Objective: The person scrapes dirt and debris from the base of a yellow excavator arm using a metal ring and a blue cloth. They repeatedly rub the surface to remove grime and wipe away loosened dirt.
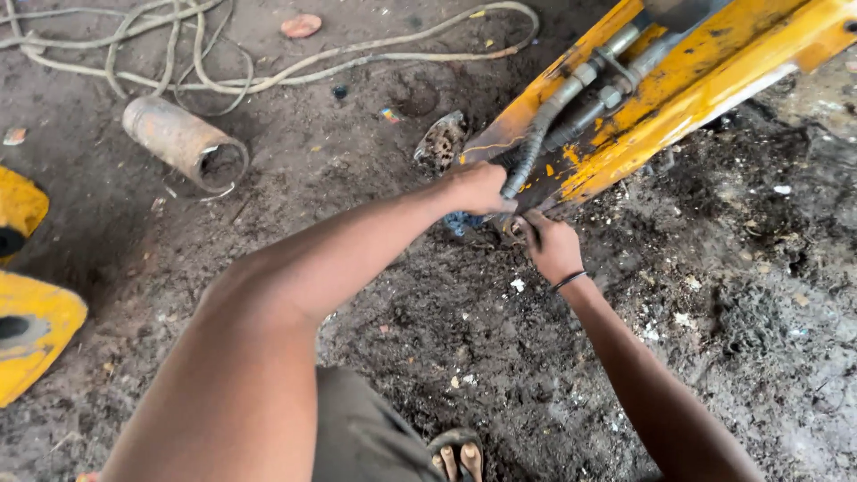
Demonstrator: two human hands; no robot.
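A yellow machine arm [705,80] slants down from the upper right to the dirt floor. Grey hydraulic hoses [544,125] run along its open channel. My left hand [478,189] is closed around the lower end of one hose where it meets the arm's tip. My right hand [549,245], with a dark band on the wrist, grips something small and dark just below the tip; I cannot tell what it is. Something blue [457,223] shows under my left hand.
A rusty metal cylinder [183,143] lies at the upper left, with loose pale rope [223,62] behind it. Yellow machine parts [27,339] sit at the left edge. A rusty toothed part [439,141] rests near the arm's tip. My sandalled foot [457,453] is at the bottom.
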